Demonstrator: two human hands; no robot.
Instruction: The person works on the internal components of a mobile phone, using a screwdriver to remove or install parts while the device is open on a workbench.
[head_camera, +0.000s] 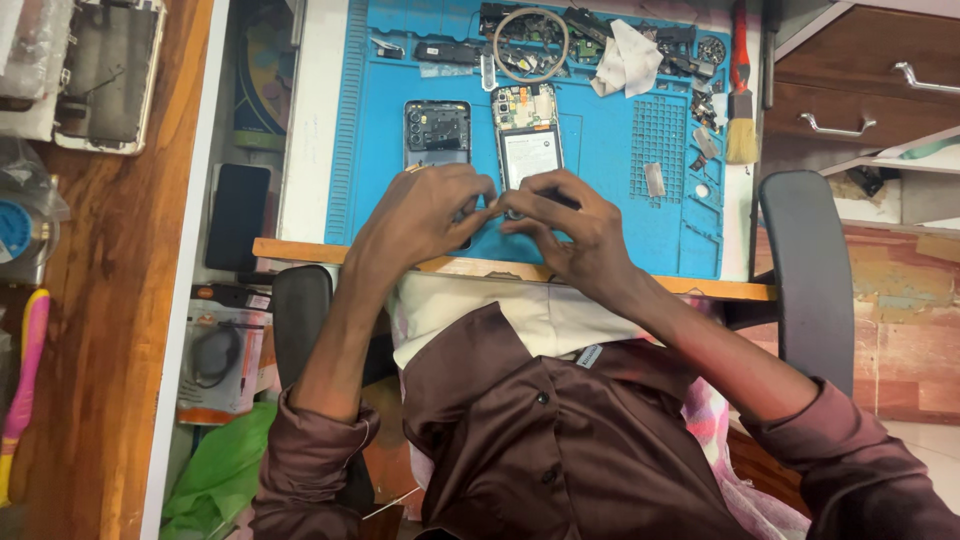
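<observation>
Both my hands meet over the near edge of a blue repair mat (610, 200). My left hand (425, 215) and my right hand (575, 225) pinch something small between their fingertips; what it is stays hidden. Just beyond the fingers lies an opened phone (528, 140) with its battery and circuit board showing. Left of it lies a dark back cover (437, 130) with camera holes, partly under my left hand.
Loose phone parts, a wire ring (531, 44), a white cloth (630, 58) and a brush (741, 115) lie along the mat's far edge and right side. A black phone (238, 215) rests left of the mat. Chair armrests (812, 270) flank me. Drawers (860, 90) stand at right.
</observation>
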